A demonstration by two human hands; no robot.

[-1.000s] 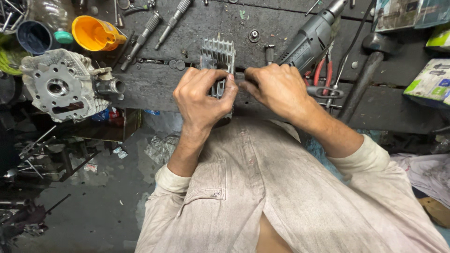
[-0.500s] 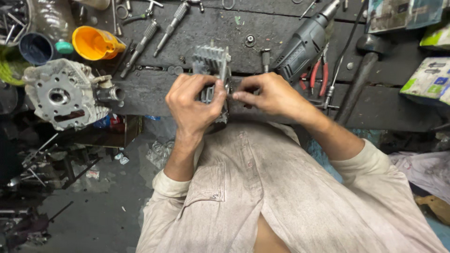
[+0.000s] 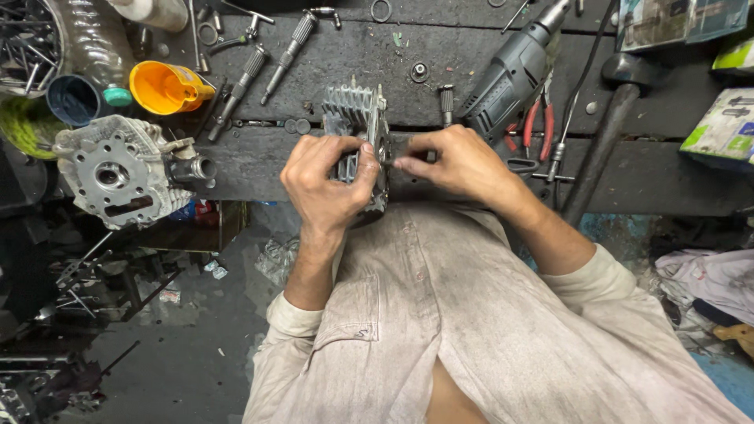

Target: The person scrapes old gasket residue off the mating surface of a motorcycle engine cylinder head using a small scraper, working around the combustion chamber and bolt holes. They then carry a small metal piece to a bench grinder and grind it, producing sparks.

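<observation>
A grey finned metal engine part [image 3: 351, 104] stands on edge at the front of a dark wooden bench [image 3: 251, 161], close to my chest. My left hand [image 3: 326, 184] wraps around its lower left side, thumb pressed on its face. My right hand [image 3: 463, 165] reaches in from the right, with thumb and forefinger pinched at the part's right edge on something small that I cannot make out. The lower half of the part is hidden behind my left hand.
A grey engine casing [image 3: 118, 169] overhangs the bench's left end, beside an orange funnel [image 3: 166, 86] and a blue cup [image 3: 71, 98]. Screwdrivers [image 3: 247, 74] lie at the back. An electric drill [image 3: 510, 74], red-handled pliers [image 3: 538, 126] and boxes [image 3: 722, 122] lie to the right.
The finned part has been stood more upright and turned, showing more fins above my left hand. My right fingertips have closed in on its right edge.
</observation>
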